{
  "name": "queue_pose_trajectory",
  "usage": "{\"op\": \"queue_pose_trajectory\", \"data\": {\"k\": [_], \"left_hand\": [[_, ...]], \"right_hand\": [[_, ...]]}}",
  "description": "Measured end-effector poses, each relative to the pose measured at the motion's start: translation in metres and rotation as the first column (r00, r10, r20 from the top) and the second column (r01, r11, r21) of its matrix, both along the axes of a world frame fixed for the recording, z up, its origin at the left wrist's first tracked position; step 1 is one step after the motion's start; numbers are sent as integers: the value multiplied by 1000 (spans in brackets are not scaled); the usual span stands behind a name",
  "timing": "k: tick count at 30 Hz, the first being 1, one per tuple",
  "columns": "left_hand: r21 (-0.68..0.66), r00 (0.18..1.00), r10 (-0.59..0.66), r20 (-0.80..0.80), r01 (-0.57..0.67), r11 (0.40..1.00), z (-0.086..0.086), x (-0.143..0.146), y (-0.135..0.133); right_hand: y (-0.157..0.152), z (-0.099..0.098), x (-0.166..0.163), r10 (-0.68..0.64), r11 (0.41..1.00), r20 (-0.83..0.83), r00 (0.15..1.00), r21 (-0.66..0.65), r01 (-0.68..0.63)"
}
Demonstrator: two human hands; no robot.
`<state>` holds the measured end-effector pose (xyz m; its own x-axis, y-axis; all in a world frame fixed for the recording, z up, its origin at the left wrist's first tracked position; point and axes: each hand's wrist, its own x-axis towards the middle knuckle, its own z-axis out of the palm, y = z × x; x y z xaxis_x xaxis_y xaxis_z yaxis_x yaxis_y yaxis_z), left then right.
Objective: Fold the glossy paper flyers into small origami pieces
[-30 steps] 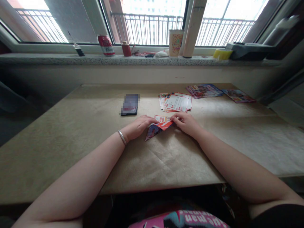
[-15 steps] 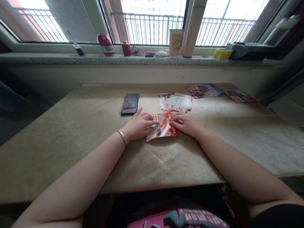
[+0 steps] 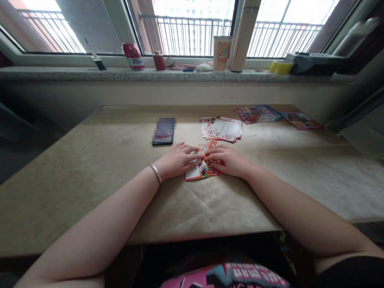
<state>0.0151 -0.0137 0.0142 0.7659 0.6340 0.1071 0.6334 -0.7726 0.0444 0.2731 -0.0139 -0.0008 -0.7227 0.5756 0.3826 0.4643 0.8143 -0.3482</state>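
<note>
A red and orange printed leaflet (image 3: 207,171) lies on the table in front of me, with a white part at its left side. My left hand (image 3: 181,159) rests on that white part, its fingers stretched out towards the right. From the other side, my right hand (image 3: 226,160) lies over the leaflet's right part, fingers extended and pointing left. The fingertips of both hands nearly meet at the leaflet's middle. Just beyond it sits a loose stack of similar printed leaflets (image 3: 225,129), the top one showing white with red edges.
A phone (image 3: 164,134) lies left of the stack. More colourful leaflets (image 3: 264,114) lie at the table's back right, another (image 3: 303,120) beside them. On the windowsill stand a red and white can (image 3: 133,56), a red lighter-like item (image 3: 159,62), a paper cup (image 3: 222,54) and yellow tape (image 3: 282,68).
My right hand has slid left across the leaflet and flattened, covering more of its right part. The left hand has shifted only slightly, and the leaflet lies flatter.
</note>
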Motion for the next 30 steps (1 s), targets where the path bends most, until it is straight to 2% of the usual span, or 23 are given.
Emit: {"op": "queue_pose_trajectory", "data": {"k": [6, 12, 15, 24, 30], "left_hand": [[32, 1000, 24, -4, -24, 999, 3, 0, -6], [-108, 999, -46, -4, 45, 993, 4, 2, -8], [-139, 998, -27, -55, 20, 990, 8, 3, -10], [23, 986, 5, -166, -1, 1000, 13, 8, -20], [97, 974, 146, -173, -131, 987, 10, 9, -21]], "right_hand": [[-4, 4, 0, 9, 1000, 78, 997, -8, -8], [-4, 9, 4, 26, 1000, 93, 995, 5, -27], [-5, 11, 5, 36, 999, 99, 994, 28, -39], [-6, 8, 3, 104, 991, 105, 989, 68, -111], [-3, 5, 3, 101, 994, 82, 991, 38, -105]]}}
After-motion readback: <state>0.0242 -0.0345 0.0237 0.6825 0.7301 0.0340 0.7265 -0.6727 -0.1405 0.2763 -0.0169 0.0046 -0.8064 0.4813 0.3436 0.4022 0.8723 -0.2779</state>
